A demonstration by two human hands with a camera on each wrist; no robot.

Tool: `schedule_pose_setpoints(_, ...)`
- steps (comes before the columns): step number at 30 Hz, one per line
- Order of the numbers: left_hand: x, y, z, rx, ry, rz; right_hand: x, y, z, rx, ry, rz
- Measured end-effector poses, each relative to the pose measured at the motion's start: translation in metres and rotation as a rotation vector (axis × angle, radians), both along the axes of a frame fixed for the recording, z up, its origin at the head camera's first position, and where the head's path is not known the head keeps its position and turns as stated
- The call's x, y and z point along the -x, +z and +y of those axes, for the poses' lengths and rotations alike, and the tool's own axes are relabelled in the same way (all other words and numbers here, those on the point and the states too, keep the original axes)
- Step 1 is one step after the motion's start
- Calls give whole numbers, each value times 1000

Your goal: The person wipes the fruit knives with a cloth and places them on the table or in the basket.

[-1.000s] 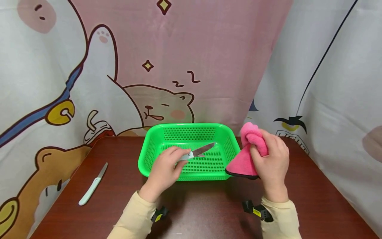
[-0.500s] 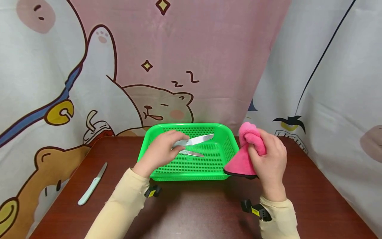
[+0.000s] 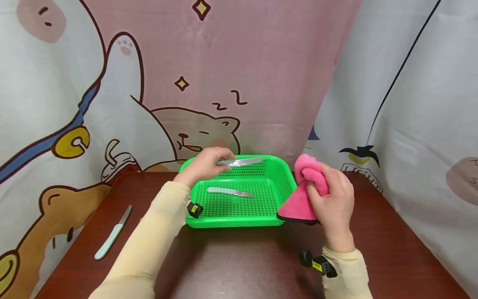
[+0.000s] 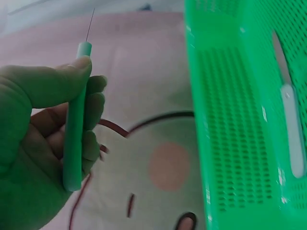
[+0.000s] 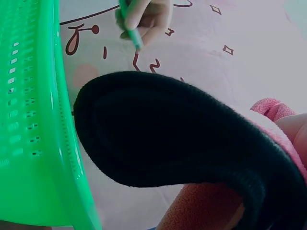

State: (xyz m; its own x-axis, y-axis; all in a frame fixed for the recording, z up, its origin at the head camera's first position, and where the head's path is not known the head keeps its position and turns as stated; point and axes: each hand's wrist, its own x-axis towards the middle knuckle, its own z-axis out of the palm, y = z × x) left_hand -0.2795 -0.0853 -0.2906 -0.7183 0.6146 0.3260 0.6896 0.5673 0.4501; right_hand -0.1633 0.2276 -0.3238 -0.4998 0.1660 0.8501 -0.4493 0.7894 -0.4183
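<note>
Pointing right, 1 held knife point(image 3: 243, 162), axis crosswise

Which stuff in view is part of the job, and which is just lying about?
Seemingly in the job:
held knife, in the left hand
pink cloth, in the right hand
green basket
basket knife, lying inside
table knife, untouched, probably included

Just surroundings:
brown table
printed backdrop

Shows black-edged pink on the cloth point(image 3: 300, 202), pale green and silver on the held knife point(image 3: 242, 162), vivid green on the basket point(image 3: 235, 223), cartoon-animal print on the backdrop point(image 3: 261, 62).
</note>
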Motion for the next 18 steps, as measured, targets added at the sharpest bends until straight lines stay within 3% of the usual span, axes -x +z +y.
schedule_pose_setpoints(9,41,-23,-5,45,29,-32,1,-2,-1,1,3,0)
schedule_pose_setpoints(18,60,-50,-10,81,81,-44,2,-1,-4,-18,20,9)
